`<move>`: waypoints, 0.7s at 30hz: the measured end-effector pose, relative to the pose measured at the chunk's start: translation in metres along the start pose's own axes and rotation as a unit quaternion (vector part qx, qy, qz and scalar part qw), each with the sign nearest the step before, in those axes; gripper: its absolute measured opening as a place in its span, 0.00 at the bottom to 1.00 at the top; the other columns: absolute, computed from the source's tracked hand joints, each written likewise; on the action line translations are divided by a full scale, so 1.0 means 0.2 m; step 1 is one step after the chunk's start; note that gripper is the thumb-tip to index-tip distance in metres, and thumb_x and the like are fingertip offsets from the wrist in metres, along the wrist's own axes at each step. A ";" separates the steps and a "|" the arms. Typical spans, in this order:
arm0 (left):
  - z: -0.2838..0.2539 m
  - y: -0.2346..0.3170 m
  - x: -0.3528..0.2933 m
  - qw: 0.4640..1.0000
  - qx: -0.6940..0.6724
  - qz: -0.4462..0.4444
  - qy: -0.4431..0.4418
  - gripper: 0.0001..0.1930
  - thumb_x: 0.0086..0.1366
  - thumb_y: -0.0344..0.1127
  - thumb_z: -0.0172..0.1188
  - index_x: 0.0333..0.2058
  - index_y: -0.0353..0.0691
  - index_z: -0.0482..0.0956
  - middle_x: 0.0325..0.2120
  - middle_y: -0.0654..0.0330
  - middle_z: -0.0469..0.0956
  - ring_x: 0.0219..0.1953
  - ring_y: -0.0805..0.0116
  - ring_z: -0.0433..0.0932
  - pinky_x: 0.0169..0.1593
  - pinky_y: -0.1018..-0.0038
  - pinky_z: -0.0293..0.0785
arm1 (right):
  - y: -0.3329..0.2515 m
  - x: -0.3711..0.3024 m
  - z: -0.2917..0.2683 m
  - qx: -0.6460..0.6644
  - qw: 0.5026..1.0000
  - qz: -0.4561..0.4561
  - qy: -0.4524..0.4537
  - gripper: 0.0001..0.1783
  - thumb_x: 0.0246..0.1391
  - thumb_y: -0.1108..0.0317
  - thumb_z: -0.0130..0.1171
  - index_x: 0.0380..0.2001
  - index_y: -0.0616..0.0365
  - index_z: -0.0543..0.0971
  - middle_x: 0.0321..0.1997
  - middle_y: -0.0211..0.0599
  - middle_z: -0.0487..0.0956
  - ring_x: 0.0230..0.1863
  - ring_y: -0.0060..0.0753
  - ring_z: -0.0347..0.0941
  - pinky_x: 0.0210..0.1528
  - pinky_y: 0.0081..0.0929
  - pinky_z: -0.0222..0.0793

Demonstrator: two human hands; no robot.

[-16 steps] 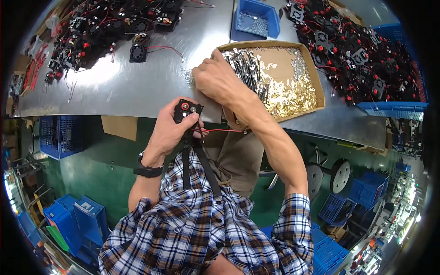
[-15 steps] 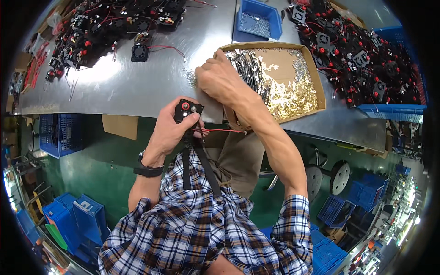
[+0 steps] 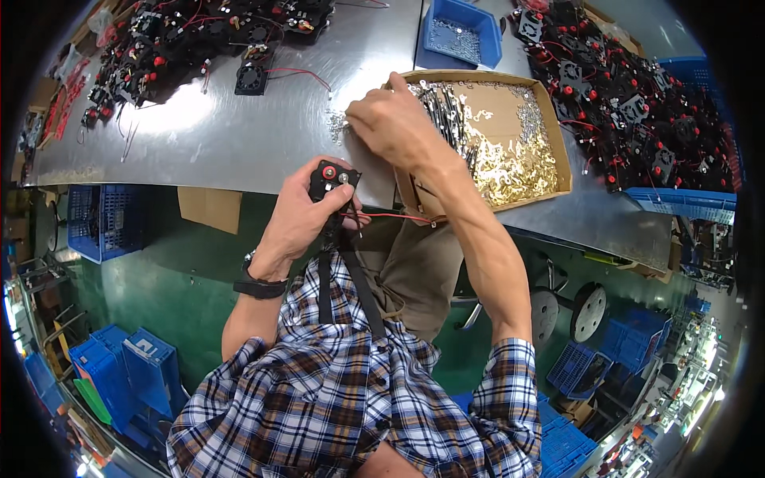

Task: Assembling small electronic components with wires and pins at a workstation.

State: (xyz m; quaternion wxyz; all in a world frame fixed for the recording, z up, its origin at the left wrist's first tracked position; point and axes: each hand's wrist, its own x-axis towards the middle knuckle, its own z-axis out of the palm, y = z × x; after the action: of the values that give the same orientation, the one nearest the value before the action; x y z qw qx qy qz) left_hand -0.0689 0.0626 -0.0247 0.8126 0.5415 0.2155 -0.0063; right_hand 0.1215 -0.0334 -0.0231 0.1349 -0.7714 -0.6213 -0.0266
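— Gripping tight with my left hand (image 3: 299,219): it is wrapped around a small black part with a red button (image 3: 331,177), held just off the near edge of the metal table (image 3: 239,135), and red wires (image 3: 390,216) trail from it toward my lap.

— And your other hand?

— My right hand (image 3: 394,123) is stretched forward, fingertips curled down at the left rim of the cardboard box (image 3: 558,159). Whether they have pinched anything, I cannot tell; the knuckles cover the tips.

— What lies in that box?

— Metal terminals (image 3: 510,159), silver ones toward the far side and gold ones heaped on the right. A few loose silver pieces (image 3: 337,122) lie on the table just beside my right hand, on its left.

— So how do the two hands stand to each other?

— The box is ahead and to the right of the black part. My right hand is the one touching it; my left is nearer my body, well short of the rim. The black part's long axis runs away from me, toward the table edge.
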 end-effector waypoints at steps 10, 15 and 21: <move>0.01 0.07 0.04 1.000 0.031 -0.003 0.001 0.10 0.69 0.28 0.59 0.47 0.34 0.74 0.30 0.59 0.81 0.32 0.69 0.84 0.36 0.70 0.86 | -0.03 -0.10 -0.20 0.175 0.978 0.101 0.048 0.10 0.60 0.66 0.58 0.34 0.60 0.85 0.29 0.43 0.83 0.32 0.48 0.78 0.52 0.40 0.68; -0.01 0.04 0.06 0.994 0.090 0.052 0.024 0.09 0.68 0.28 0.60 0.45 0.33 0.75 0.31 0.62 0.80 0.32 0.73 0.81 0.36 0.72 0.85 | -0.20 -0.21 -0.23 0.317 0.943 0.098 0.026 0.10 0.59 0.67 0.61 0.35 0.64 0.84 0.29 0.52 0.82 0.34 0.54 0.77 0.38 0.42 0.73; 0.08 0.07 0.06 0.995 0.087 0.050 -0.004 0.09 0.67 0.26 0.58 0.45 0.32 0.75 0.32 0.62 0.79 0.32 0.75 0.80 0.35 0.74 0.85 | -0.22 -0.27 -0.20 0.266 0.953 0.140 0.032 0.10 0.57 0.66 0.63 0.32 0.64 0.84 0.26 0.51 0.82 0.33 0.56 0.74 0.43 0.48 0.71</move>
State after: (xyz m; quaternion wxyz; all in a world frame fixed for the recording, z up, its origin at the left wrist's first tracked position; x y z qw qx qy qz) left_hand -0.0481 0.0570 -0.0112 0.7624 0.6202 0.1841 0.0133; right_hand 0.0713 -0.0848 0.0116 0.3580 -0.7853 -0.4870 0.1341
